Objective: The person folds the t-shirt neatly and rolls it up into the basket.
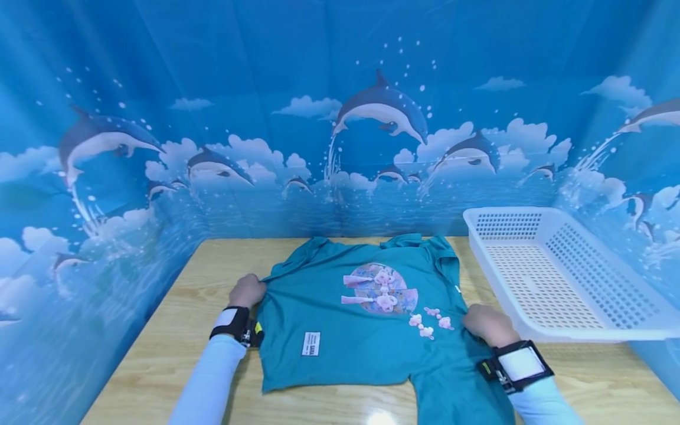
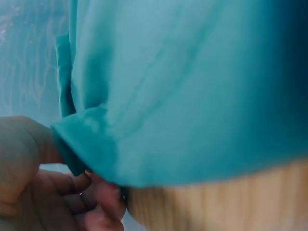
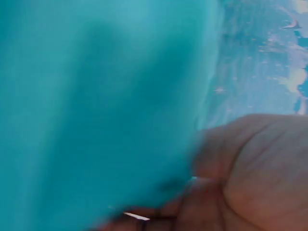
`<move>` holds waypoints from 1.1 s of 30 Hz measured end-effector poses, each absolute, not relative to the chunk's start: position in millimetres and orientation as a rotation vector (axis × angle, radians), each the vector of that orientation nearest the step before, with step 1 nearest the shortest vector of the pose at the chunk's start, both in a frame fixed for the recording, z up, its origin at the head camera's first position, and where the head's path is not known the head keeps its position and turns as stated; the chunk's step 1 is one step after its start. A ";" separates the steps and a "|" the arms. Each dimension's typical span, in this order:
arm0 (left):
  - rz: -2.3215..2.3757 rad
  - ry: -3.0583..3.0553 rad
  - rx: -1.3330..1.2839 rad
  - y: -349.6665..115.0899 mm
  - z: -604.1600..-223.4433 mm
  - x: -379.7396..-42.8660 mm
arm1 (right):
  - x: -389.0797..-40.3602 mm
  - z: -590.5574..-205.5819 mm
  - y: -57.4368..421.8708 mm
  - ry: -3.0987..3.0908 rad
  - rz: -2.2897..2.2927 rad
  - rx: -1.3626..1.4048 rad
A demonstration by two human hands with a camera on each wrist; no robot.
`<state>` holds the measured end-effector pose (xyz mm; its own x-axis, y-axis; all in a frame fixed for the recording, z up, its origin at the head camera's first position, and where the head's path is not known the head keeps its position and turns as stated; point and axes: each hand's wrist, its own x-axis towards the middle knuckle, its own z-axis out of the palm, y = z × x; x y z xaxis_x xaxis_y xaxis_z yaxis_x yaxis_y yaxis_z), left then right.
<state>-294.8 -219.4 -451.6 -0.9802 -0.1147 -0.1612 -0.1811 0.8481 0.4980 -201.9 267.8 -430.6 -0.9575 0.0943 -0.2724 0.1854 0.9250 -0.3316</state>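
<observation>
A teal short-sleeved shirt (image 1: 361, 348) lies spread on the wooden table, with a round floral print (image 1: 409, 300), pink tassel and knot decorations, and a small white label (image 1: 311, 343). My left hand (image 1: 248, 291) grips its left edge. The left wrist view has the thumb and fingers of that hand (image 2: 45, 178) pinching a folded corner of the cloth (image 2: 192, 96). On the shirt's right edge, my right hand (image 1: 491, 324) holds the fabric. In the blurred right wrist view, the cloth (image 3: 110, 106) runs between the thumb and fingers of the right hand (image 3: 255, 168).
A white perforated plastic basket (image 1: 523, 332) stands to the right, near the right hand. The table (image 1: 175, 342) is pale wood. Blue curtains with dolphins (image 1: 297, 53) enclose the back and sides. Each wrist carries a black strapped device (image 1: 515, 367).
</observation>
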 end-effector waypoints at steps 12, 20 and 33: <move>0.957 2.855 -0.180 -193.4 -446.6 -320.5 | -242.5 -393.6 238.0 2.795 -0.480 0.178; 0.927 2.970 -0.132 -170.0 -457.1 -335.6 | -279.3 -429.3 245.7 2.851 -0.545 0.323; 1.915 2.560 -0.157 -192.8 -439.5 -332.0 | -300.4 -460.3 277.7 2.708 -1.409 0.667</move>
<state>-332.0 -192.8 -439.5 -0.9934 -0.1140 -0.0111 -0.0429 0.2799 0.9591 -300.4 277.7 -460.3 -0.9086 0.3627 -0.2071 0.3778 0.5024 -0.7777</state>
